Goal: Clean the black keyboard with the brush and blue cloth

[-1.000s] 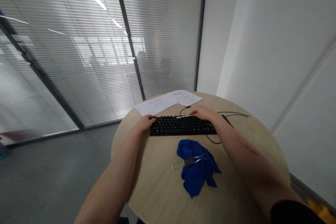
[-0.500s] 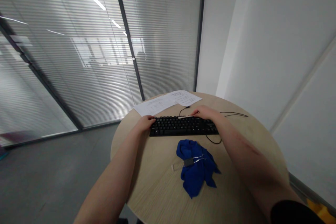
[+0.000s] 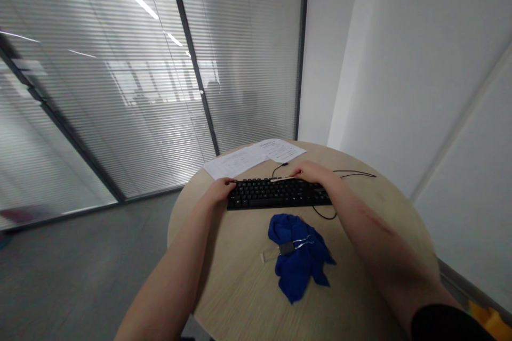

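Towards three o'clock the pale strip point(image 3: 282, 179) was nudged, seemingly pinched by the right hand point(image 3: 312, 171) over the keyboard point(image 3: 274, 193), twelve o'clock of the blue cloth point(image 3: 296, 277); the keyboard's ten o'clock corner was touched by the left hand point(image 3: 219, 191), closure unclear. Stiff, light handling was judged likely, both ends best gripped.

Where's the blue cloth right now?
In the head view, the blue cloth lies on the near side of the table, just in front of the keyboard, between the forearms.
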A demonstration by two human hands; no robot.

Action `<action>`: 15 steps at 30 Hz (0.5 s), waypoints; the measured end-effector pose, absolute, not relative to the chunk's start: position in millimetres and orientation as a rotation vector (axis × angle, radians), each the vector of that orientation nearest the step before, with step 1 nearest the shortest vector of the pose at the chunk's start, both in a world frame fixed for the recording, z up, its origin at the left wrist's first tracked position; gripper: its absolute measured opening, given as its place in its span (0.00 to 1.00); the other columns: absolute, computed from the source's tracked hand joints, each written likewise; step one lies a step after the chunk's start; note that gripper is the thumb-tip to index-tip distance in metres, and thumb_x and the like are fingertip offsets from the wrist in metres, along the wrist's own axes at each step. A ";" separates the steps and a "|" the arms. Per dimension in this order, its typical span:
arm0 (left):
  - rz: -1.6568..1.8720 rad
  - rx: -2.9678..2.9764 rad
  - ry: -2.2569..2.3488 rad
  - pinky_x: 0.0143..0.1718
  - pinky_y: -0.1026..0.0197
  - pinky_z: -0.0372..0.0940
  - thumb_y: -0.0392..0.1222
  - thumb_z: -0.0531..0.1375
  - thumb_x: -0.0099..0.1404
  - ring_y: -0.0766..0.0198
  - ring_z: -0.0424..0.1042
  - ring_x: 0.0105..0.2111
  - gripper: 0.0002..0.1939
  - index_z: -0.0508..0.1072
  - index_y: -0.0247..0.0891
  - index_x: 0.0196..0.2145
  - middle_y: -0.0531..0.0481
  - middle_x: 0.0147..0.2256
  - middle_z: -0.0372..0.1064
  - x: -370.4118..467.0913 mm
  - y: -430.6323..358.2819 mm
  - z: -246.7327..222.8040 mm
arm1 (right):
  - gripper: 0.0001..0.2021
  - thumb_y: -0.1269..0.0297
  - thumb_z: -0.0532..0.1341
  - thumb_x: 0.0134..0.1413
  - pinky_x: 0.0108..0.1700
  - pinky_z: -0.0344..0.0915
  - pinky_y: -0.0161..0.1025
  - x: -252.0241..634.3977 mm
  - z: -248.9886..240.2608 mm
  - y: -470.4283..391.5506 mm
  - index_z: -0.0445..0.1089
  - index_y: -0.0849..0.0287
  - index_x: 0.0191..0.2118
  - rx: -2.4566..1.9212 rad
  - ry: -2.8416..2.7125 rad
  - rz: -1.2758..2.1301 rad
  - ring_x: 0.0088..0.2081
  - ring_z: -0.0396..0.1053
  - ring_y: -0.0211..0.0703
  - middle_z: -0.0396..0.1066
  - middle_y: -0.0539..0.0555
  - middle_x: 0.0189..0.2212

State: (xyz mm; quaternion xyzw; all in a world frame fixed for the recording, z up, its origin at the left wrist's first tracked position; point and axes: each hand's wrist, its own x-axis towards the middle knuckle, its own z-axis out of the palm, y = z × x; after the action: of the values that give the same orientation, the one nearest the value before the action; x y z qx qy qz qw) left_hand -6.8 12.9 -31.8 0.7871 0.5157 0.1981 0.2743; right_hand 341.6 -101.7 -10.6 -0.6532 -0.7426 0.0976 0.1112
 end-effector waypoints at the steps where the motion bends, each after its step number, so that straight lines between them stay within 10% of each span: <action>1: 0.536 2.120 1.387 0.26 0.66 0.66 0.41 0.57 0.63 0.61 0.74 0.30 0.19 0.77 0.31 0.49 0.43 0.36 0.78 -6.6 12.7 -32.0 | 0.14 0.66 0.61 0.58 0.47 0.66 0.36 343.6 -10.0 -102.7 0.79 0.50 0.47 -1.941 -2.164 0.292 0.44 0.75 0.46 0.79 0.51 0.43; 15: 0.499 2.116 1.384 0.24 0.67 0.65 0.41 0.56 0.64 0.62 0.74 0.29 0.18 0.77 0.33 0.48 0.45 0.35 0.78 -7.2 11.0 -30.0 | 0.14 0.66 0.60 0.59 0.48 0.65 0.36 321.0 -13.1 -101.3 0.78 0.51 0.48 -1.827 -2.253 0.155 0.47 0.74 0.46 0.78 0.53 0.46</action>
State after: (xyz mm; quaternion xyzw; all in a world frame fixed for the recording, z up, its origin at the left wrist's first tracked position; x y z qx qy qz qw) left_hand -7.2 11.0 -30.0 0.7884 0.5159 0.1860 0.2786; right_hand 321.0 -101.3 -13.1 -0.6247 -0.7701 0.0531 0.1182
